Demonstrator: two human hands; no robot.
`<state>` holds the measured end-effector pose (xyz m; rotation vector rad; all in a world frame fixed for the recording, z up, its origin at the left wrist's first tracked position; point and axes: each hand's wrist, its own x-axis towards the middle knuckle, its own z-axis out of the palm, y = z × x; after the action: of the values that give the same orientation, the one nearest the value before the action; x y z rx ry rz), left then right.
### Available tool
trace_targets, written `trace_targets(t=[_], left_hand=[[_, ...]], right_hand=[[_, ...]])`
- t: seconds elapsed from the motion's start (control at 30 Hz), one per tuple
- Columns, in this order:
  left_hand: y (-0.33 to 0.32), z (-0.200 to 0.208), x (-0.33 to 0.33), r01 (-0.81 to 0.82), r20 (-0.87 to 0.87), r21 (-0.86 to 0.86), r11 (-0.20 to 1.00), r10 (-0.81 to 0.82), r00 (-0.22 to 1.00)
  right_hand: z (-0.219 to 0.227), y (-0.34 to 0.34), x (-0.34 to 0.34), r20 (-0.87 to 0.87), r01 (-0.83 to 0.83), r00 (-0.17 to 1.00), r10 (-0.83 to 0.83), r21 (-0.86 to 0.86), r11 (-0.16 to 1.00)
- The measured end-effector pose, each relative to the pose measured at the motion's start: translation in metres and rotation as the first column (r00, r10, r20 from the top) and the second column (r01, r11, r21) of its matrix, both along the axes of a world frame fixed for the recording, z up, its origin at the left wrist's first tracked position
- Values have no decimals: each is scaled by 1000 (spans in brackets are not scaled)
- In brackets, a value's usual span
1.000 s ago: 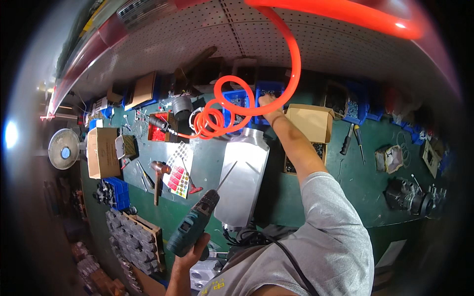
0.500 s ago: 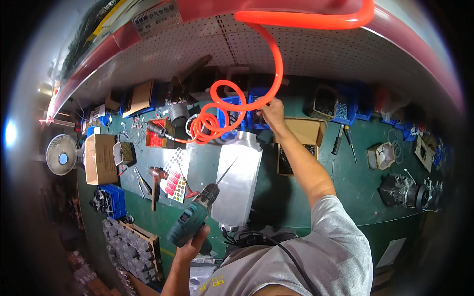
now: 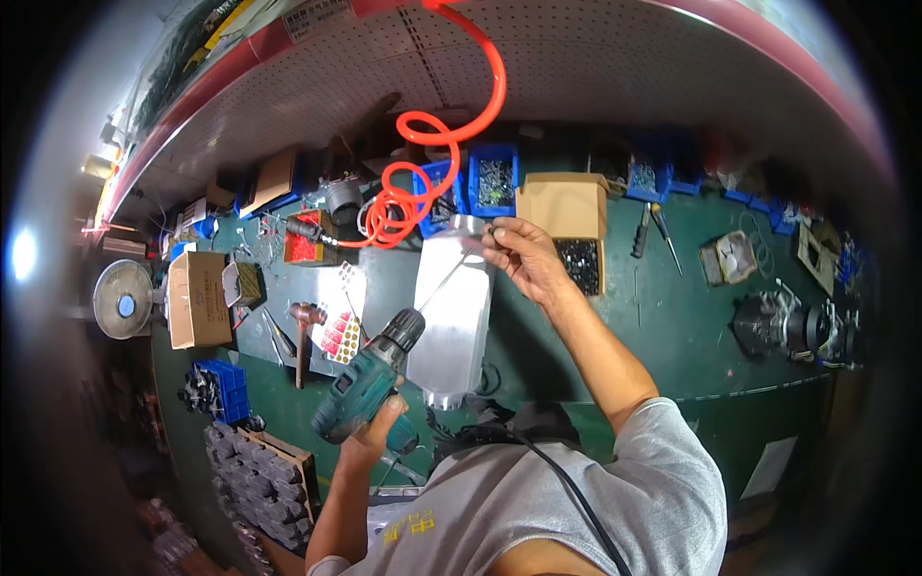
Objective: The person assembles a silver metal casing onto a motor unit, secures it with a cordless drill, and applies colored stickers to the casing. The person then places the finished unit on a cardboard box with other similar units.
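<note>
Drill-driver (image 3: 357, 392) sits in L hand (image 3: 380, 424), fingers curled round it, bit (image 3: 446, 285) angled prob. so R hand (image 3: 526, 255), pinching tiny dark pc. (image 3: 493, 231), reaches tip.

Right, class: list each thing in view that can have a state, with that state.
Drill, held, long bit fitted
Left hand, gripping the drill
Right hand, pinching a small dark piece near the bit's tip
Metal housing, lying on bench
Red hose, coiled
Cardboard box, lid open, dark parts inside
Blue bin beside it, open, holding metal parts
Hammer, laid down
Fan, unclear whether running
</note>
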<state>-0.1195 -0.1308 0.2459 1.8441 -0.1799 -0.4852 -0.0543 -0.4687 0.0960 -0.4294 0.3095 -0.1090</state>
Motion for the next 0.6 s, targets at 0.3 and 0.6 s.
trace_targets(t=[0.3,0.6], left_hand=[[70,-13,-33,137,-49,-125,983,-144,988],[151,-24,-70,197,-147,-81,977,-207,967]], right_hand=[[40,67,-102,-55,101,993,-107,-93,991],[26,143,-183,-117,137,983,-143,-55,989]])
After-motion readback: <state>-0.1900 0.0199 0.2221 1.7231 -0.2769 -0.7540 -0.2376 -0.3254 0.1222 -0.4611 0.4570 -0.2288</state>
